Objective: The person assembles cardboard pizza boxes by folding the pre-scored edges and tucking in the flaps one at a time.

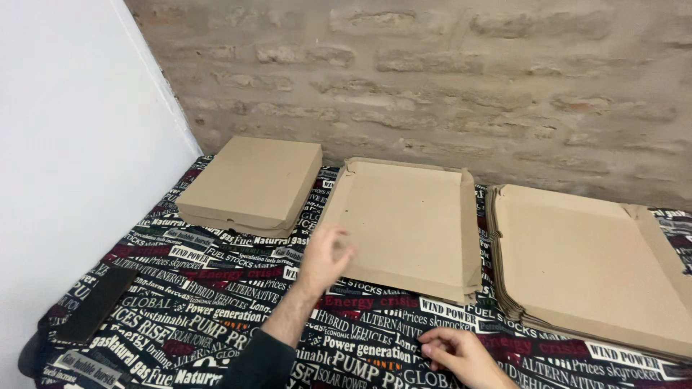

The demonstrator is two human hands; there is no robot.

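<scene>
My left hand (326,253) hovers empty with fingers loosely apart, just left of a half-folded cardboard box (404,227) that lies open in the middle of the table. My right hand (461,355) rests low on the printed tablecloth (216,302), fingers curled, below the box's front edge and holding nothing. A closed flat cardboard box (252,184) sits at the back left. A stack of several unfolded cardboard blanks (584,266) lies at the right.
A dark flat phone-like object (97,302) lies near the table's left edge. A white wall (72,144) borders the left side and a brick wall (432,79) runs behind the table.
</scene>
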